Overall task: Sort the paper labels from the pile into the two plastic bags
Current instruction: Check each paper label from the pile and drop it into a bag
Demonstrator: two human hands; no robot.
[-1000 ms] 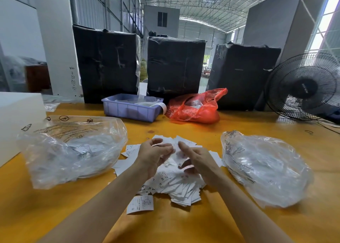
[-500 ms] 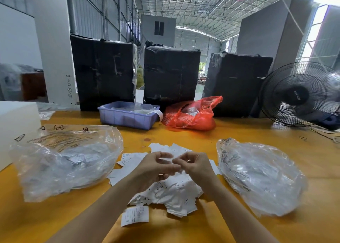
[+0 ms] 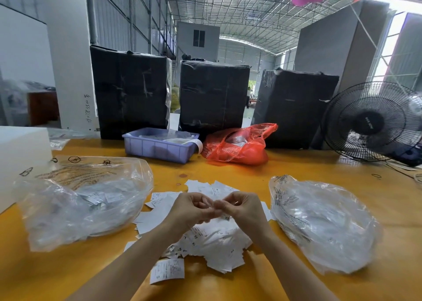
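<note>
both hands meet at frame centre above the label pile (image 3: pixel 212 239): left hand (image 3: pixel 190 210) and right hand (image 3: pixel 245 209) pinch one label (image 3: pixel 225 218) marked xs between curled fingertips. left bag (image 3: pixel 80 200), centre-left, holds many labels; right bag (image 3: pixel 324 223), centre-right, contents unclear. each lies just beside its nearer hand.

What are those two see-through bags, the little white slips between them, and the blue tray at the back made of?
The left bag and right bag look like thin clear plastic film: glossy, crinkled, printed. The labels seem matte white paper, flat with printed size letters. The blue tray looks like rigid moulded plastic, ribbed and dull-sheened.
</note>
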